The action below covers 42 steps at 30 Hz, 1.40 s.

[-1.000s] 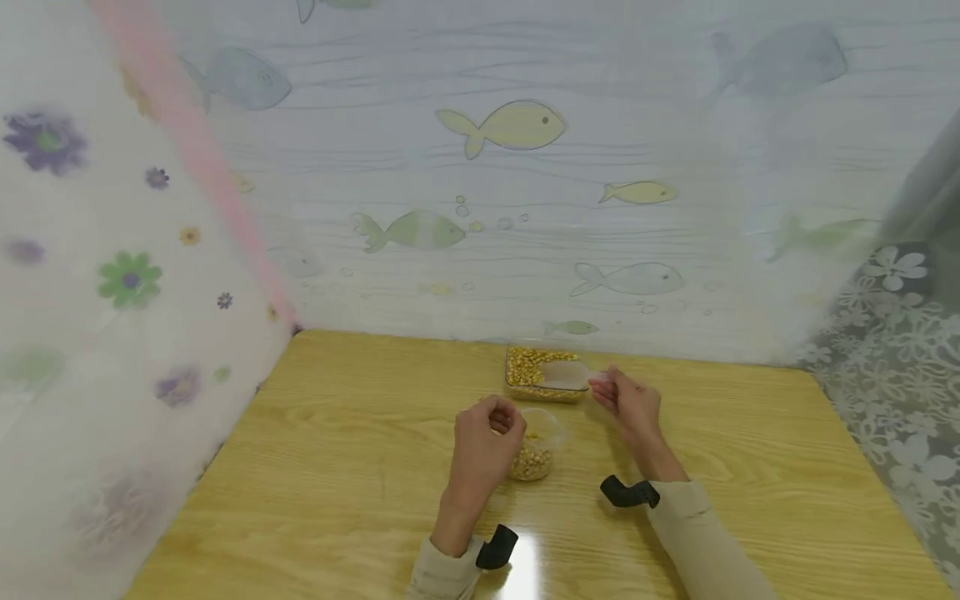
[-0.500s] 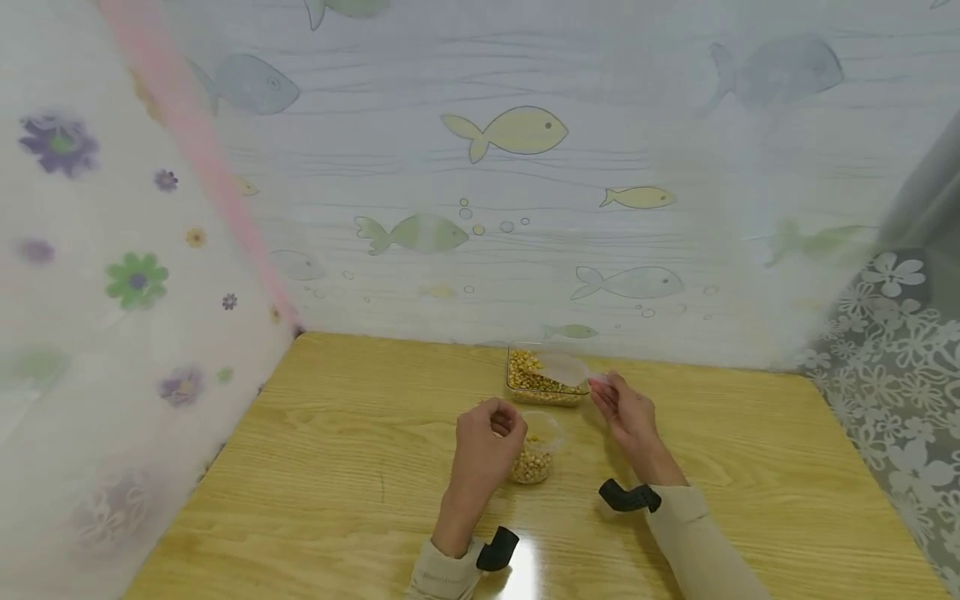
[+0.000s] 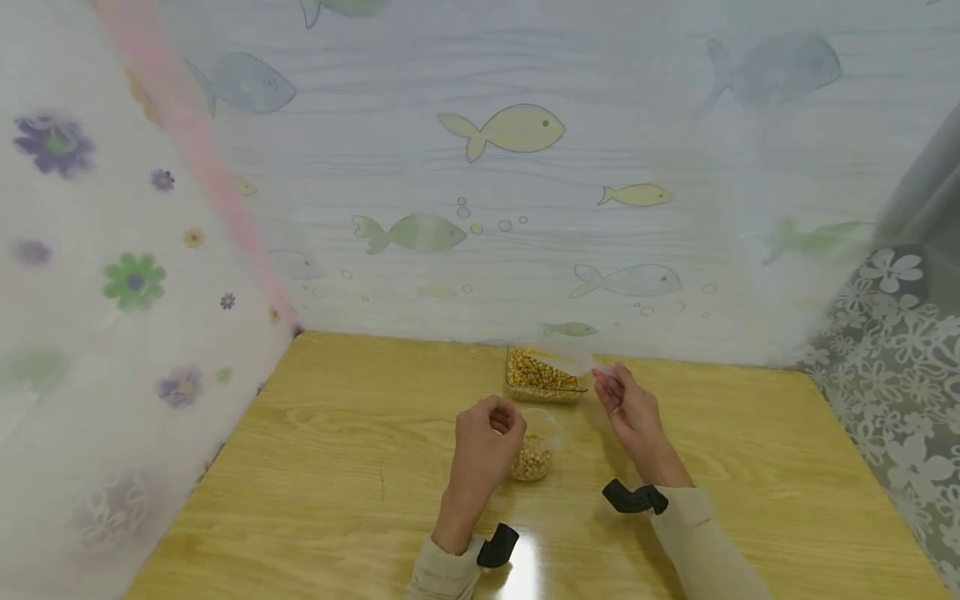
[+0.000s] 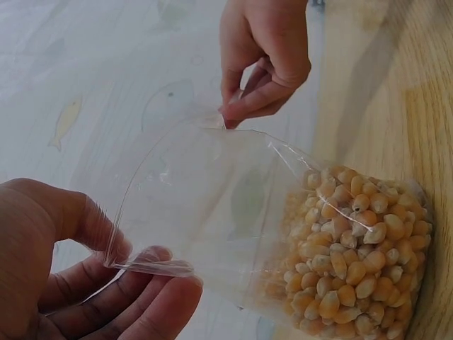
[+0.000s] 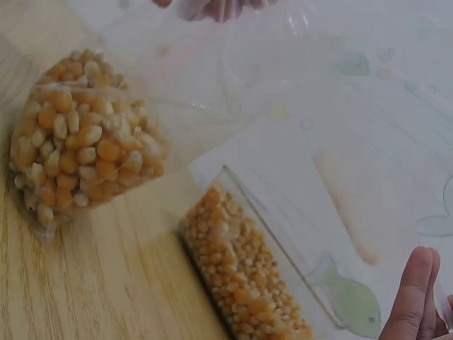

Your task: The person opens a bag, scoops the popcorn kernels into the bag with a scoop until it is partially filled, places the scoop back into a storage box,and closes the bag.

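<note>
My left hand (image 3: 483, 446) pinches the upper edge of a clear plastic bag (image 4: 212, 188) between thumb and fingers. The bag stands on the table with its mouth spread, and corn kernels (image 4: 354, 262) fill its lower part. Behind it, a clear rectangular container (image 3: 546, 395) holds more corn kernels (image 5: 241, 276). My right hand (image 3: 636, 417) grips the handle of a translucent, whitish scoop (image 3: 573, 360), its blade tilted over the container. Yellowish kernels show along the blade. In the left wrist view, the right hand (image 4: 269, 57) overlaps the bag's far edge.
The wood-grain table (image 3: 337, 467) reaches back to a fish-printed curtain (image 3: 480, 250). Flower-patterned sheeting (image 3: 127, 333) closes off the left side, and a white-flowered curtain (image 3: 892, 333) hangs at the right. Black wrist mounts (image 3: 633, 497) sit on both forearms.
The scoop has lifted and tilted up out of the kernels in the container, uncovering more of them. My right hand has risen slightly; the left hand keeps its place on the bag.
</note>
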Tool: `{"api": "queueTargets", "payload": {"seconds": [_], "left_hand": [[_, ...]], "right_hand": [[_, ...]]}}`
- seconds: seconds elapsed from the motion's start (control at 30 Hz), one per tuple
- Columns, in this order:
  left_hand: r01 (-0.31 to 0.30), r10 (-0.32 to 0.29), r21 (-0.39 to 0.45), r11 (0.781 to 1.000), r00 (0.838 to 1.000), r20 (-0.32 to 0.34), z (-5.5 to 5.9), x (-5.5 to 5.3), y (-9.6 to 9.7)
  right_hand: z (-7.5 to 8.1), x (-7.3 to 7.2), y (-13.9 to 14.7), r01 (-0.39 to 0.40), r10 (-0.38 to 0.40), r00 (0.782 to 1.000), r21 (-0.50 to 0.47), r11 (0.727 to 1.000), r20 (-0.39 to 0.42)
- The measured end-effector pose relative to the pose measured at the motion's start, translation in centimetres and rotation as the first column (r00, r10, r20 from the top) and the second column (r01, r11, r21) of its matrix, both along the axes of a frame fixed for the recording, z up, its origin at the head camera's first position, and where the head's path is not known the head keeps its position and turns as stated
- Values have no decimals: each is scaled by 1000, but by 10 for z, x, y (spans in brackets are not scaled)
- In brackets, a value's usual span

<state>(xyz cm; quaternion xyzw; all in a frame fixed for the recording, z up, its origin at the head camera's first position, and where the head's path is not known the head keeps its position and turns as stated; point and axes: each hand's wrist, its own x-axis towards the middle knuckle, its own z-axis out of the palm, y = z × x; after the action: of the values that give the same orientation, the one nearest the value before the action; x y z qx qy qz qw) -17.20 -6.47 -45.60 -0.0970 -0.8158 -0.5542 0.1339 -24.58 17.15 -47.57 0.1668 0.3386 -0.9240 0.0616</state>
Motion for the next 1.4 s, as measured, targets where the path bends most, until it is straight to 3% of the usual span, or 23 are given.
{"api": "queueTargets", "payload": {"seconds": [0.5,0.9,1.13,1.4], "left_hand": [[-23,22,9,1000,1000,21,-1,-2,2],[-35,35,8,999,999,41,1,3,4],[-33,32,10,999,999,36,-2,-4,3],[-12,12,2,1000,1000,-2,-3,-15,0]], "right_hand": [[21,23,7,-41,45,995,45,998,-84],[23,51,24,-91,109,987,143,986,-122],[24,68,27,-84,130,979,266,960,-160],[26,71,24,-44,131,961,335,941,-244]]}}
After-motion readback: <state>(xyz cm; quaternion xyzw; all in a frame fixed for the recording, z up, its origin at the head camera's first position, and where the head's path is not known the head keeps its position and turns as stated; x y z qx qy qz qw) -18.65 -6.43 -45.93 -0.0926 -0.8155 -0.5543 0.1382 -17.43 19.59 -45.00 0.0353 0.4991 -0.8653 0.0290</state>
